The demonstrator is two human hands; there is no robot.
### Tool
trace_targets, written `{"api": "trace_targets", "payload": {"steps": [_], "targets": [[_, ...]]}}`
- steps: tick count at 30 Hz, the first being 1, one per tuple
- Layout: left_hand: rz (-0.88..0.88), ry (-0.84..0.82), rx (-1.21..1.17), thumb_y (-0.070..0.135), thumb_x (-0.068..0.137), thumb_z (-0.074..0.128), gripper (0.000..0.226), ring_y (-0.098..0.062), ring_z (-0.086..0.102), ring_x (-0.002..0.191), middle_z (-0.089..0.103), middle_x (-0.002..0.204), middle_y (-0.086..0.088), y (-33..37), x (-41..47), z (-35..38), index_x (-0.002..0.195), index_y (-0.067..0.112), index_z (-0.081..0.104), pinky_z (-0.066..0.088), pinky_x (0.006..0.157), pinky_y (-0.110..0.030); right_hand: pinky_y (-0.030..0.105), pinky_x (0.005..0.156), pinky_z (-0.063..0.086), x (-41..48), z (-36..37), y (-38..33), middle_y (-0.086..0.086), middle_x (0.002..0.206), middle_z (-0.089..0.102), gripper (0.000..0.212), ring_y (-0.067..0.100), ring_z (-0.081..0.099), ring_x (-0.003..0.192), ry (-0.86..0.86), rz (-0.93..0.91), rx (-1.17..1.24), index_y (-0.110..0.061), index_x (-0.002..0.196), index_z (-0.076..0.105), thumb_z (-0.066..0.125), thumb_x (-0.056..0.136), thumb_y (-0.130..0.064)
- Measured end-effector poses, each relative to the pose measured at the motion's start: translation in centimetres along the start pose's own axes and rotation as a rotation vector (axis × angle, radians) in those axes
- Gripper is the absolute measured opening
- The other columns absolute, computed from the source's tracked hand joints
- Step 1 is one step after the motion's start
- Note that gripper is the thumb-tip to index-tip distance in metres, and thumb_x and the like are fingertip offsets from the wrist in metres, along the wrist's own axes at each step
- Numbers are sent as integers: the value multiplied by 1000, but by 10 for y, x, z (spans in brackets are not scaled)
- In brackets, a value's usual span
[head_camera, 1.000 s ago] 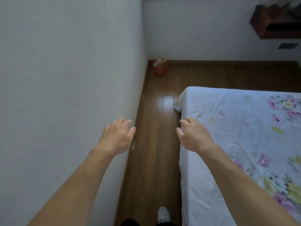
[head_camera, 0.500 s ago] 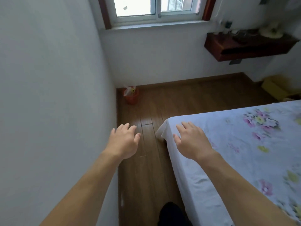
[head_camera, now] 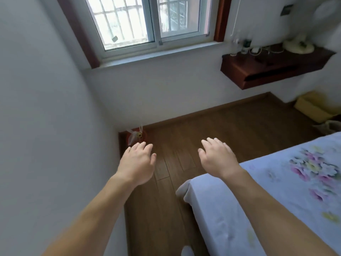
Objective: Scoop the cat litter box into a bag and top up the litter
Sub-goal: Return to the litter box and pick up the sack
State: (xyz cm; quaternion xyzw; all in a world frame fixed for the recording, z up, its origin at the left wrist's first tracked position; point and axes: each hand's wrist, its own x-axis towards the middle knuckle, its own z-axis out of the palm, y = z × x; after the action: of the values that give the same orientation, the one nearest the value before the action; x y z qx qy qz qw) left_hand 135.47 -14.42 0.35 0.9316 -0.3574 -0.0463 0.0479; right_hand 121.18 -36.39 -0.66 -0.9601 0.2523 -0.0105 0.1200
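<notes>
A barred window [head_camera: 147, 24] with a dark red frame fills the top of the frame. At upper right, a dark wooden wall shelf [head_camera: 273, 69] carries cables and small clutter. A bed with a floral sheet [head_camera: 276, 191] takes the lower right, beside bare wood flooring [head_camera: 212, 130].

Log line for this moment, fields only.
left hand: open, empty | right hand: open, empty | red bin: floor corner | litter box: not seen
</notes>
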Motion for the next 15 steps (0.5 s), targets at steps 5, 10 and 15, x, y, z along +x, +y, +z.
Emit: {"api": "trace_targets", "payload": {"steps": [5, 10, 15], "targets": [[58, 12, 0, 39, 102, 31, 48, -24, 40, 136, 51, 143, -6, -17, 100, -14, 140, 16, 49, 30, 115, -40, 45, 112, 30, 97, -15, 3, 4, 140, 54, 46, 26, 43, 133, 28, 39, 1, -16, 135, 53, 31, 101, -38], [174, -11, 22, 39, 103, 32, 43, -25, 44, 129, 56, 133, -8, -40, 221, -6, 127, 14, 57, 34, 110, -38, 46, 113, 30, 189, -1, 6, 5, 142, 53, 47, 26, 43, 134, 52, 167, 4, -16, 135, 54, 30, 101, -38], [361, -78, 45, 40, 103, 28, 42, -22, 45, 126, 56, 127, -1, -41, 345, -5, 123, 17, 58, 34, 108, -35, 45, 110, 33, 258, 2, 12, 5, 136, 57, 45, 27, 45, 130, 45, 384, 25, -14, 130, 57, 30, 101, -35]]}}
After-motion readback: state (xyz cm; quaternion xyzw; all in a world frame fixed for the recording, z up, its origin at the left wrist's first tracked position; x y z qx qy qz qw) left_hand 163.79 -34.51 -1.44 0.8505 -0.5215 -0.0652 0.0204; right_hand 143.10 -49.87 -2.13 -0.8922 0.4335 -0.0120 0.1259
